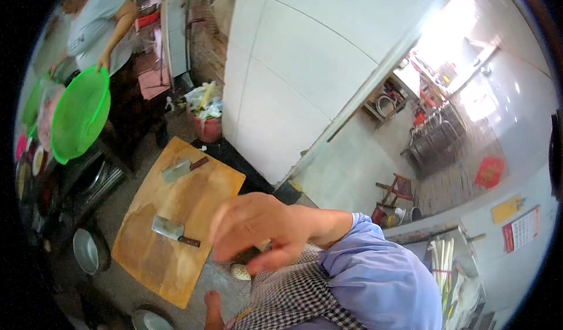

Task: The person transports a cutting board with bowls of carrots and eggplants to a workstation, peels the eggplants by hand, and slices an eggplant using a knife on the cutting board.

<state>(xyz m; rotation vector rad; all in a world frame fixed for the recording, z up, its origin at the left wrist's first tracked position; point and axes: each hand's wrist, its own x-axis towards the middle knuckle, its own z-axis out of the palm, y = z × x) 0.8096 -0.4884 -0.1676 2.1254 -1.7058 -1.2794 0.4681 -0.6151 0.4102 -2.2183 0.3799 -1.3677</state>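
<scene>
My right hand [258, 230], in a blue sleeve, reaches over the near edge of a large wooden cutting board [146, 265]. Its fingers are bent and somewhat blurred, with the thumb apart from them and nothing seen in the grip. Closest to it on the board lies a cleaver [170, 228], blade to the left and wooden handle towards the hand. A second cleaver [179, 169] rests farther up the board. My left hand [212, 302] shows only in small part at the bottom, beside my checked apron [281, 292]; its fingers cannot be made out.
Another person [99, 31] holds a green plastic basket [81, 116] at upper left. A red bucket [207, 127] full of scraps stands by the tiled wall [287, 66]. Metal basins [87, 251] sit left of the board. Leeks [441, 265] lie at lower right.
</scene>
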